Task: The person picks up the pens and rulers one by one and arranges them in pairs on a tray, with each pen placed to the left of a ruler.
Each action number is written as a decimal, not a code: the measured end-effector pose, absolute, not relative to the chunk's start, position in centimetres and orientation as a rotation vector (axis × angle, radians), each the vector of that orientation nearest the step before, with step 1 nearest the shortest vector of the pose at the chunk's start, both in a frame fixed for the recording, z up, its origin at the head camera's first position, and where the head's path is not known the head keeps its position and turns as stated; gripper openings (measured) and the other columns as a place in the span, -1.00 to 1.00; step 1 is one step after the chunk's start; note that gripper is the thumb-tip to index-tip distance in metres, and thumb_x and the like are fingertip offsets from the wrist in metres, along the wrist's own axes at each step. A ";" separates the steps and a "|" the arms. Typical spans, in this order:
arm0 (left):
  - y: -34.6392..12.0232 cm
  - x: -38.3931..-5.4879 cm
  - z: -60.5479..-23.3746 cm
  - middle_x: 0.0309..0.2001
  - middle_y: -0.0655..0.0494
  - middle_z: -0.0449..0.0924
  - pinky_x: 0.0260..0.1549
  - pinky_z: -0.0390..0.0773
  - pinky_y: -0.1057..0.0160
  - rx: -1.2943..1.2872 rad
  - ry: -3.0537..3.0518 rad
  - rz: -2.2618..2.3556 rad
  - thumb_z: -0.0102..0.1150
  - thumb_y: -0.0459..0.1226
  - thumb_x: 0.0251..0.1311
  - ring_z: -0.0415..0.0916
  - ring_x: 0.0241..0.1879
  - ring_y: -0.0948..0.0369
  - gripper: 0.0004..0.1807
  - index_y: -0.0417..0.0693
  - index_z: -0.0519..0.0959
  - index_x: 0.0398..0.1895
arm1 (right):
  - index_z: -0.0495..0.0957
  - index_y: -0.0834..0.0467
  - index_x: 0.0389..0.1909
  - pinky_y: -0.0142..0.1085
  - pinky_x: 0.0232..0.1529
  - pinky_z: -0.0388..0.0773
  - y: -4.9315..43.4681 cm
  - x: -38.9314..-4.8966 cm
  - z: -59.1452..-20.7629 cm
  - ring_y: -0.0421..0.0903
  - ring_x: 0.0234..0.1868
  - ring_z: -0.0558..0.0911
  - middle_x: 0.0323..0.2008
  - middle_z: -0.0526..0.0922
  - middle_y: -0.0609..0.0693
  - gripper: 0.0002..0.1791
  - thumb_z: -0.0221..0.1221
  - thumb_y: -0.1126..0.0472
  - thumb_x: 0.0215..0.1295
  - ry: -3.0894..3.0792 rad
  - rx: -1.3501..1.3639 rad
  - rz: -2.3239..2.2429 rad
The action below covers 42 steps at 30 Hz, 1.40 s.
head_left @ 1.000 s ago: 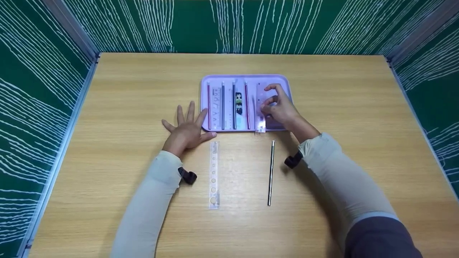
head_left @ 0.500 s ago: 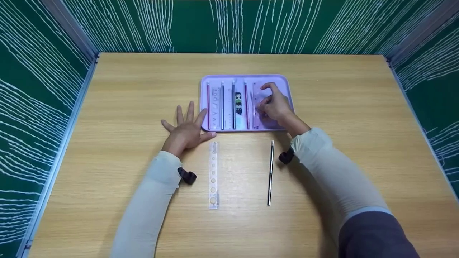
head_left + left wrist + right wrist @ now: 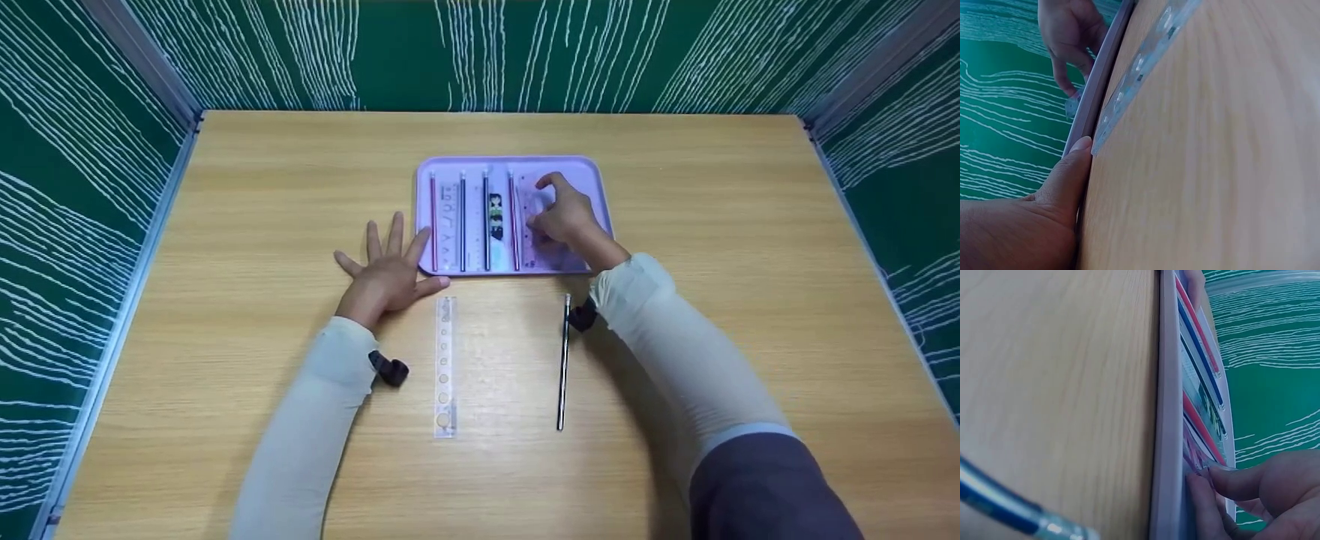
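A lilac tray (image 3: 592,176) carries red and dark pencils with clear rulers between them. Over its right part, my right hand (image 3: 566,217) pinches a clear ruler (image 3: 529,255) between thumb and finger, close beside the right-hand red pencil (image 3: 514,225). The right wrist view shows the thumb and fingertips at that ruler's edge (image 3: 1201,464), low inside the tray wall. My left hand (image 3: 386,281) lies on the table with its fingers spread, at the tray's near left corner. In the left wrist view the left thumb (image 3: 1067,174) touches the tray's side (image 3: 1095,84).
On the wooden table (image 3: 300,165), a clear ruler with round holes (image 3: 444,388) lies in front of the tray. A dark striped pencil (image 3: 563,367) lies to its right, near the right wrist camera (image 3: 583,315). Green walls with white lines (image 3: 405,52) border the table.
My right hand has moved left and lowered with the ruler, which now lies along the inside of the tray next to the red pencil. The left hand stays in place.
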<state>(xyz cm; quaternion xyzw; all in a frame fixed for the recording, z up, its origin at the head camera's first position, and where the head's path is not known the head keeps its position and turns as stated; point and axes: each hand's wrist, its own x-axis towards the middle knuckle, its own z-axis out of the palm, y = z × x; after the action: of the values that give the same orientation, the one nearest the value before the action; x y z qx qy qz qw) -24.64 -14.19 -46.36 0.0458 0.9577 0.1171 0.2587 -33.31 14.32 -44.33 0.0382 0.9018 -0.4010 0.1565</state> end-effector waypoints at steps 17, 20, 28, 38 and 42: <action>-14.3 -24.6 -46.6 0.59 0.12 -0.89 0.10 -0.60 -0.74 0.133 2.602 0.330 -0.15 0.52 0.21 -0.92 0.52 -0.20 0.07 0.60 -0.45 0.61 | 0.35 0.04 0.37 -0.28 -0.56 0.70 13.5 -33.8 -44.3 -0.16 -0.58 0.65 -0.04 0.57 0.29 -0.32 0.34 0.35 0.25 2.621 0.180 -1.022; -14.3 -24.6 -46.5 0.59 0.11 -0.89 0.10 -0.59 -0.75 0.135 2.607 0.332 -0.14 0.52 0.21 -0.91 0.53 -0.21 0.06 0.60 -0.45 0.61 | 0.37 0.08 0.34 -0.31 -0.58 0.68 13.5 -33.8 -44.4 -0.17 -0.59 0.65 -0.05 0.58 0.29 -0.35 0.35 0.34 0.24 2.641 0.168 -1.004; -14.3 -24.6 -46.4 0.59 0.11 -0.89 0.09 -0.59 -0.75 0.136 2.611 0.326 -0.16 0.53 0.20 -0.91 0.52 -0.21 0.07 0.61 -0.46 0.61 | 0.41 0.19 0.22 -0.16 -0.09 0.62 13.7 -33.7 -44.5 0.06 -0.15 0.57 -0.06 0.61 0.27 -0.43 0.37 0.20 0.23 2.746 0.094 -0.877; -14.3 -24.5 -46.3 0.59 0.10 -0.89 0.09 -0.59 -0.75 0.142 2.606 0.336 -0.13 0.50 0.23 -0.92 0.52 -0.21 0.07 0.56 -0.44 0.62 | 0.35 0.25 0.22 -0.05 0.11 0.51 14.4 -33.4 -44.8 0.09 -0.04 0.51 -0.01 0.58 0.21 -0.42 0.35 0.16 0.28 2.724 0.032 -0.976; -14.3 -24.5 -46.4 0.59 0.11 -0.89 0.10 -0.59 -0.75 0.136 2.607 0.340 -0.12 0.50 0.22 -0.92 0.52 -0.20 0.07 0.57 -0.43 0.62 | 0.33 0.20 0.27 -0.17 -0.12 0.56 14.9 -32.8 -44.5 0.00 -0.18 0.59 -0.10 0.62 0.18 -0.42 0.34 0.14 0.34 2.687 0.027 -1.041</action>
<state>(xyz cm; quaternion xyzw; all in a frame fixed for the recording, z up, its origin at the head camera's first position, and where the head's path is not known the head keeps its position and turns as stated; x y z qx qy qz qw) -24.47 -14.30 -46.35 0.0499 0.9584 0.1248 0.2517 -32.85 14.93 -44.52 0.0091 0.9246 -0.3582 0.1295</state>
